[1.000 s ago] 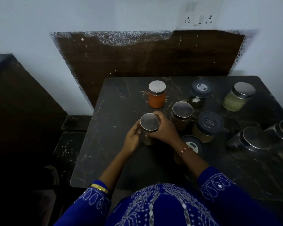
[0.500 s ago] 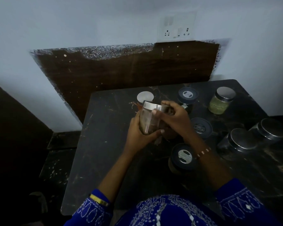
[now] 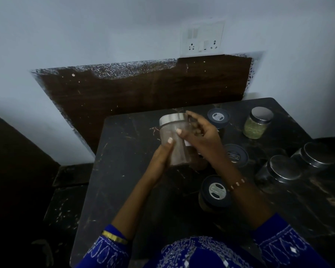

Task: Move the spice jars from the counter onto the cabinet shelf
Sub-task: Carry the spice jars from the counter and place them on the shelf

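Steel-lidded, the clear spice jar (image 3: 173, 140) is lifted off the dark counter (image 3: 124, 151), tilted. Left hand (image 3: 162, 153) and right hand (image 3: 199, 136) both clasp its sides; other jars stand rightward.

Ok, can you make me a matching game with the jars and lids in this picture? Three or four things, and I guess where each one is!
Things:
1. clear jar
2. green jar
3. socket
4. gold bangle

Places:
A. on the wall
B. held up in both hands
C. on the left wrist
D. standing at the counter's far right

Pairs: 1-B, 2-D, 3-A, 4-C
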